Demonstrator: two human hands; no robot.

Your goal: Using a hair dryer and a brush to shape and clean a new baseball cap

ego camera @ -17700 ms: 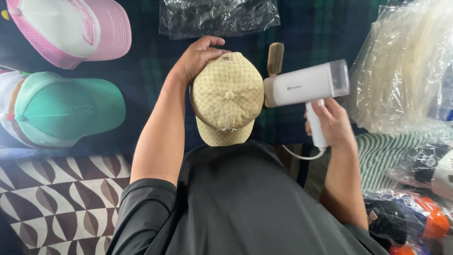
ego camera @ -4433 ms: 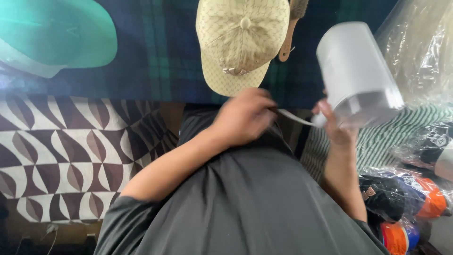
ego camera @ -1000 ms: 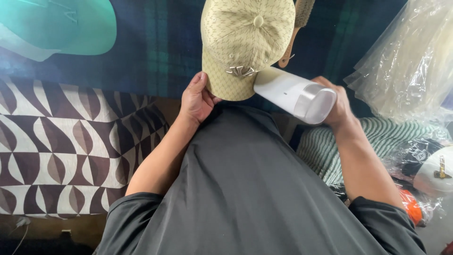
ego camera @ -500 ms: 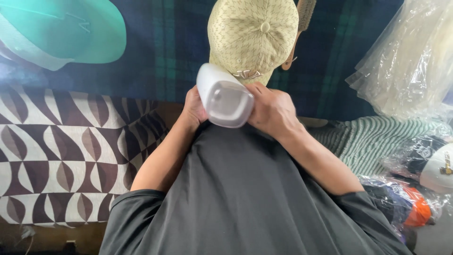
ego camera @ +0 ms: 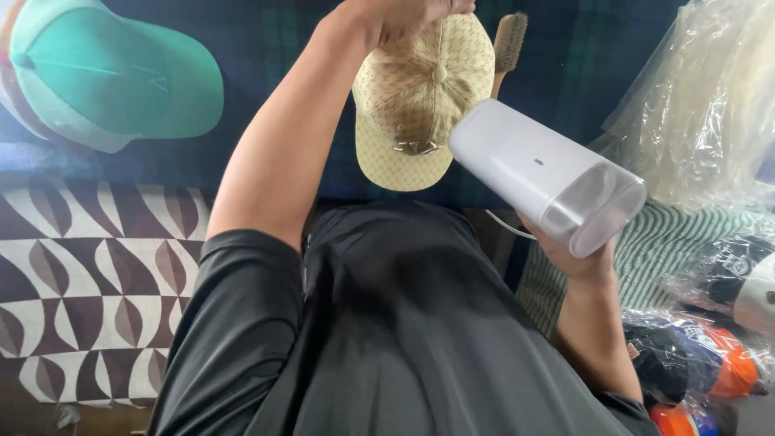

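A beige patterned cap [ego camera: 420, 105] lies on a dark plaid cloth [ego camera: 266, 48], brim toward me. My left hand [ego camera: 404, 12] reaches over it and holds the cap's far edge at the top of the view. My right hand [ego camera: 577, 258], mostly hidden, grips a white handheld steamer [ego camera: 545, 173]. The steamer's head points at the cap's brim from the right, close to a small metal emblem on the cap's front.
A teal cap [ego camera: 113, 73] lies at the upper left. A wooden brush [ego camera: 508, 40] sits just right of the beige cap. Clear plastic bags [ego camera: 710, 105] pile up on the right, with bagged caps [ego camera: 710, 355] below them. A brown patterned cloth [ego camera: 89, 274] covers the lower left.
My left hand moved from the cap's brim near my body up to its far edge. The steamer swung from the middle out to the right of the cap.
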